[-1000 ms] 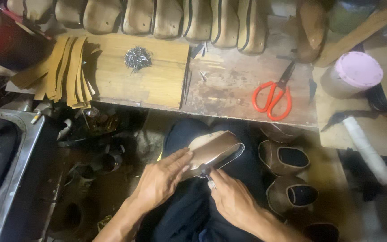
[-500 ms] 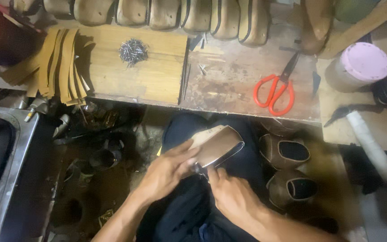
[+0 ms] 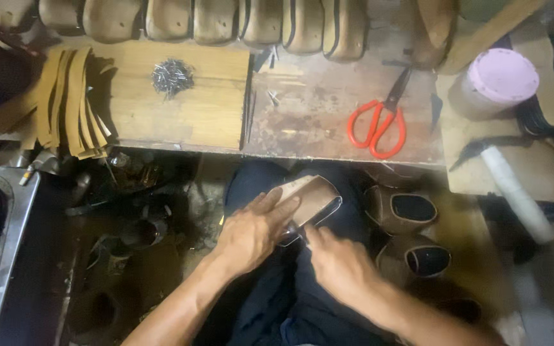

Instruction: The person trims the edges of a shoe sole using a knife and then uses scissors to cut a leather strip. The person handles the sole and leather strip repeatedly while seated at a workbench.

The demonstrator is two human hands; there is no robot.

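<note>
A tan shoe form with a dark rim (image 3: 312,200) rests sole-up on my lap, over dark trousers. My left hand (image 3: 251,230) lies flat across its near end and presses it down. My right hand (image 3: 338,266) is closed just below the shoe's lower edge, fingers curled against it; whether it holds a small tool is hidden. A low wooden workbench (image 3: 302,125) runs across in front of my knees.
On the bench lie red-handled scissors (image 3: 379,125), a pile of small nails (image 3: 172,75) on a wooden board (image 3: 193,109), and tan leather strips (image 3: 65,106). A row of shoe lasts (image 3: 226,22) lines the back. Two brown shoes (image 3: 411,234) sit right of my knee; a pink-lidded tub (image 3: 498,80) stands far right.
My left hand has slid further over the shoe and flattened on it. My right hand has shifted slightly down and closed at the shoe's lower edge. The view has drifted a little.
</note>
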